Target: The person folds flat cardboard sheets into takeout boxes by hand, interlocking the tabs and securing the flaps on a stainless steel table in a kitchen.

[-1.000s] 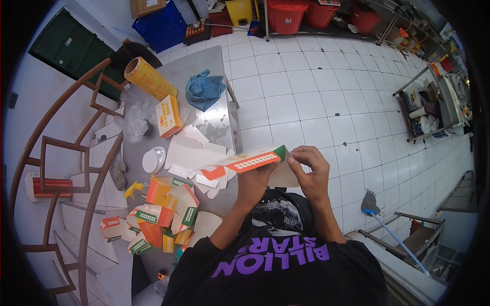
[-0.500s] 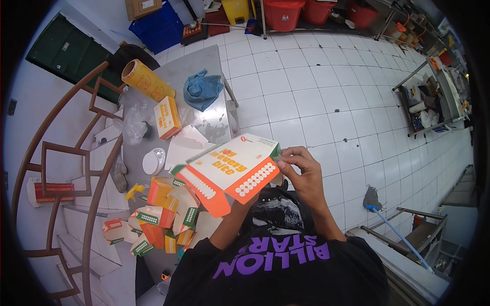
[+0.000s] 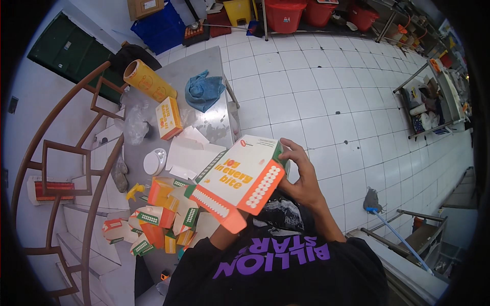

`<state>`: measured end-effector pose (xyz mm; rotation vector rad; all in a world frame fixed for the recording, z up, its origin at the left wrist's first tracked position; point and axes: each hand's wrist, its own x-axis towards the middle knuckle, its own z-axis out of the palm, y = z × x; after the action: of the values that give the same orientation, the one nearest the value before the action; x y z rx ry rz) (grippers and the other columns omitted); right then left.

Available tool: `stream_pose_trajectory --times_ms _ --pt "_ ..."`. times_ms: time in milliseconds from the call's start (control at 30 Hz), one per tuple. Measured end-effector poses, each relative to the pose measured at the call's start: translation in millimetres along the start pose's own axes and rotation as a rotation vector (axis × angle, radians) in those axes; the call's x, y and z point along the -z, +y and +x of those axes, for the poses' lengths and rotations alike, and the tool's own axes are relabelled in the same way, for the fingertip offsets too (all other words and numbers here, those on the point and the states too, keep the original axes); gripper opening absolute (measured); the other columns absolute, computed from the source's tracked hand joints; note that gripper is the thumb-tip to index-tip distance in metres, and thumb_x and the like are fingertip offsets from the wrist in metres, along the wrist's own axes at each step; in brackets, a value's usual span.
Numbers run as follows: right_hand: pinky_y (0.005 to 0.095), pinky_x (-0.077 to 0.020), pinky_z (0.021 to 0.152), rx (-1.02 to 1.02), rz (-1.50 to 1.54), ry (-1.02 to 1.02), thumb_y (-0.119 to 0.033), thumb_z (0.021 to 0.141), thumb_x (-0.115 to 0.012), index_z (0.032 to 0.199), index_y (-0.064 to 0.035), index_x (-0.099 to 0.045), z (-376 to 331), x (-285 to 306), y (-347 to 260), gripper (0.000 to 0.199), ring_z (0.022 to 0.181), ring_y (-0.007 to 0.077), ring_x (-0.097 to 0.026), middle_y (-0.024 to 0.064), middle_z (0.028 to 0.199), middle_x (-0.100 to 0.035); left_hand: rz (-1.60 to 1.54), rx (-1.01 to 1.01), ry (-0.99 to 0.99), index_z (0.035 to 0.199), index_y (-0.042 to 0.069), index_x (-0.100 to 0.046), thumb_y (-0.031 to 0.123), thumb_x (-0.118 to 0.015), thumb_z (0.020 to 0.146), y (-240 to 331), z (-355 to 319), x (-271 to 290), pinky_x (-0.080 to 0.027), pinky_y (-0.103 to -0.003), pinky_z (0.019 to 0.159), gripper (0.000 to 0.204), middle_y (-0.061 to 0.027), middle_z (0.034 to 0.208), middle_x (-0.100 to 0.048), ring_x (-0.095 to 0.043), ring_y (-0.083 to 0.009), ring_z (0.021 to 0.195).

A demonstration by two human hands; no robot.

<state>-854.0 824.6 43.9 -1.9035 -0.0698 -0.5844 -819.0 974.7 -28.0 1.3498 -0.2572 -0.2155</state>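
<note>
In front of my chest is a partly folded cardboard box (image 3: 232, 171), cream on top with orange and green sides and rows of white dots. My right hand (image 3: 301, 176) grips its right end, the thumb below and the fingers bent over the green edge. My left hand is hidden behind the box; only its wrist and sleeve show below an orange flap (image 3: 234, 220). Flat pale cardboard (image 3: 191, 155) lies on the metal table just beyond the box. Several loose folded cartons (image 3: 166, 217) are heaped at the table's near left.
Across the metal table (image 3: 196, 60) are a finished orange-and-white box (image 3: 168, 118), a large yellow roll (image 3: 148, 80), a blue cloth (image 3: 203, 91), a clear plastic bag (image 3: 135, 125) and a round white device (image 3: 154, 161). A brown metal railing (image 3: 43, 168) runs along the left.
The box has tilted and come down slightly toward me, and its green far flap now shows. My right hand has shifted, its fingers more spread around the end.
</note>
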Motion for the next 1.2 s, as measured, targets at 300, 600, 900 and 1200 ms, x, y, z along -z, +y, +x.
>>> stream_pose_trajectory --times_ms 300,600,900,1200 --pt "0.0251 -0.0487 0.070 -0.649 0.524 0.110 -0.007 0.089 -0.053 0.123 -0.0002 -0.043 -12.0 23.9 33.3 0.036 0.082 0.0143 -0.062 0.0143 0.100 -0.061 0.467 -0.310 0.083 0.115 -0.004 -0.047 0.014 -0.067 0.080 79.5 0.7 6.4 -0.043 -0.031 0.085 0.044 -0.0133 0.111 -0.051 -0.055 -0.0211 0.095" --pt "0.0296 -0.0482 0.064 -0.748 0.224 -0.397 -0.003 0.082 -0.054 0.119 -0.0029 -0.048 -20.2 29.7 19.3 0.037 0.077 0.0173 -0.061 0.0156 0.093 -0.063 0.023 -0.032 -0.342 0.142 0.007 -0.016 0.021 -0.067 0.072 111.6 27.5 15.7 -0.038 -0.044 0.099 0.087 -0.0201 0.133 -0.040 -0.046 -0.0328 0.120" --pt "0.0338 -0.0487 0.077 -0.629 0.052 -0.642 -0.023 0.082 -0.063 0.120 0.0018 -0.047 -12.4 43.7 25.5 0.049 0.088 0.0276 -0.063 0.0197 0.100 -0.063 0.259 0.085 -0.129 0.128 -0.004 -0.037 -0.002 -0.042 0.075 108.1 29.5 19.2 -0.044 -0.025 0.081 0.054 -0.0144 0.112 -0.054 -0.054 -0.0138 0.094" --pt "0.0335 -0.0415 0.093 -0.388 0.421 -0.052 -0.015 0.083 -0.064 0.129 0.0023 -0.041 16.8 47.6 2.1 0.055 0.112 0.0201 -0.050 0.0141 0.121 -0.052 -0.005 0.143 -0.171 0.120 -0.003 -0.045 -0.005 -0.041 0.073 87.2 25.7 9.4 -0.037 -0.027 0.093 0.047 -0.0100 0.112 -0.053 -0.049 -0.0153 0.106"
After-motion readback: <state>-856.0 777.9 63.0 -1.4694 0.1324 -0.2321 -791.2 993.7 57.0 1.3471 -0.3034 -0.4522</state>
